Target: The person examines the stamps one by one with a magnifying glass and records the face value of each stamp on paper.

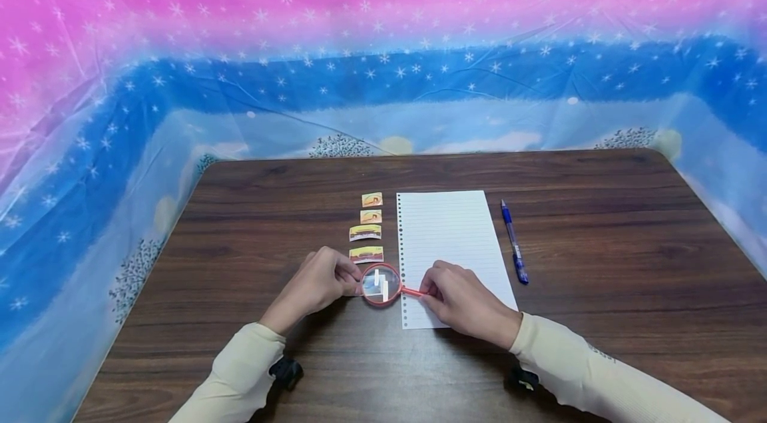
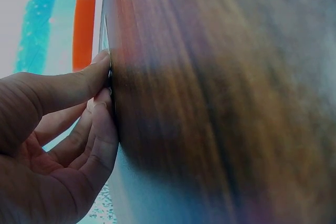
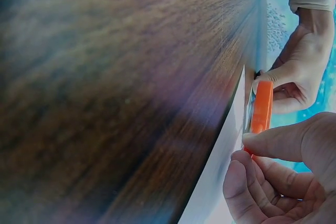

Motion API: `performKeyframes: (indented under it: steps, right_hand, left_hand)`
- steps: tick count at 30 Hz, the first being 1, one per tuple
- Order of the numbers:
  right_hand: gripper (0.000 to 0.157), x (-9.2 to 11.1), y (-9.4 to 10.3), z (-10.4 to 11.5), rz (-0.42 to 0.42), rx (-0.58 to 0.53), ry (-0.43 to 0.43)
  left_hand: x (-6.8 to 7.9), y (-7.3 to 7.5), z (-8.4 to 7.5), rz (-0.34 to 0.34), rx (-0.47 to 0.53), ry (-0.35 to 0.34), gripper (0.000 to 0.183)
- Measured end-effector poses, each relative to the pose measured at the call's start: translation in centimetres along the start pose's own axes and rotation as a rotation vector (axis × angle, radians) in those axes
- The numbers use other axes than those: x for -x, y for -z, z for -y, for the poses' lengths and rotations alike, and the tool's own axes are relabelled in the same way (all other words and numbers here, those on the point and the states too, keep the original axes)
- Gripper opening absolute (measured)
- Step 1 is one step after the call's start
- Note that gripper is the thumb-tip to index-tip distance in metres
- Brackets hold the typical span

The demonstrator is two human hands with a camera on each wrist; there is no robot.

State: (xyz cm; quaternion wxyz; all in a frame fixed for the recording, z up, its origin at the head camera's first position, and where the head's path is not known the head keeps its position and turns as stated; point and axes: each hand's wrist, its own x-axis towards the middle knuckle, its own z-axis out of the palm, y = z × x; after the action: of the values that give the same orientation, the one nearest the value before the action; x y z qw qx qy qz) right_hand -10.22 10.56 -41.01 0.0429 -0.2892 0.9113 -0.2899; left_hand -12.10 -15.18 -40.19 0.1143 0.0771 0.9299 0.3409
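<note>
My right hand (image 1: 460, 298) pinches the thin handle of a red-rimmed magnifying glass (image 1: 400, 286), low over the left edge of the lined paper. Its orange-red rim stands edge-on in the right wrist view. Under the lens lies a small pale stamp (image 1: 371, 288), partly covered by white reflections. My left hand (image 1: 320, 282) is at the left side of that stamp, thumb and fingertips down at the table, seemingly pinching its edge; the contact is partly hidden. Just beyond stand a column of stamps: a yellow-red stamp (image 1: 366, 254), another yellow stamp (image 1: 365, 232) and two smaller orange ones (image 1: 371, 199).
A sheet of lined, hole-punched paper (image 1: 449, 230) lies beneath my right hand. Right of it is a blue pen (image 1: 514, 243). The dark wooden table (image 1: 599, 263) meets a pink and blue snowflake cloth (image 1: 383, 70) along its back and sides.
</note>
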Motion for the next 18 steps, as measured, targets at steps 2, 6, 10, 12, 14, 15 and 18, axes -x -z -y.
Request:
performKeyframes:
  steps: [2, 6, 10, 12, 14, 15, 18]
  right_hand:
    - [0.008, 0.00, 0.01, -0.03, 0.002, -0.003, -0.005]
    - [0.007, -0.03, -0.04, -0.08, 0.007, -0.007, -0.008]
    - [0.007, -0.03, 0.04, -0.05, 0.003, -0.005, -0.010]
    - [0.007, 0.00, 0.13, -0.09, -0.003, -0.004, -0.010]
    - [0.007, 0.05, 0.28, -0.15, -0.011, -0.003, -0.012]
    - [0.007, 0.09, 0.37, -0.22, -0.016, -0.004, -0.013]
    - [0.007, 0.21, 0.71, -0.52, -0.030, -0.005, -0.021]
  left_hand:
    - [-0.03, 0.00, 0.00, 0.002, 0.001, 0.001, 0.012]
    - [0.02, 0.03, 0.05, 0.001, 0.001, -0.006, 0.012]
    - [-0.04, 0.03, 0.11, -0.001, -0.002, -0.018, 0.011]
    - [-0.09, 0.02, 0.13, 0.000, -0.001, -0.022, 0.011]
    - [-0.10, 0.00, 0.14, 0.001, 0.003, -0.022, 0.010]
    - [-0.12, -0.02, 0.15, 0.002, 0.005, -0.021, 0.010]
    - [-0.13, -0.06, 0.18, 0.003, 0.010, -0.018, 0.011]
